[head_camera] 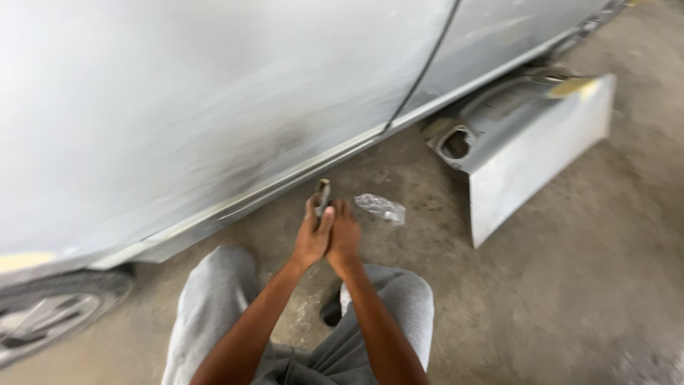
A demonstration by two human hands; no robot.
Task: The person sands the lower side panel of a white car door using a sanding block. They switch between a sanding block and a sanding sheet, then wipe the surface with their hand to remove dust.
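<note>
Metal, or a similarly rigid material, appears to make up the small dark tool (pixel 323 194) that projects from between the 2 hands; motion blur prevents a firmer identification. The left hand (pixel 312 237) is closed around the lower part of the tool, fingers wrapped and thumb alongside. The right hand (pixel 344 235) presses against the left, fingers curled; whether it grips the tool itself or only supports the other hand cannot be determined. The tool is judged light, stiff and narrow, unlikely to deform under grip, and best held low on its shaft with the upper end left free, as it is now. The free end stands clear above the fingertips and points toward the lower edge of the grey car door panel (pixel 214 107), near it but not touching. The person crouches on the concrete floor (pixel 570 285), knees in grey trousers (pixel 214 299) on either side of the forearms. 1 crumpled clear plastic wrapper (pixel 381 208) lies on the floor just right of the hands. 1 detached grey bumper part (pixel 531 142) rests on the floor, well apart, to the right. 1 wheel (pixel 43 317) shows at the lower left.
</note>
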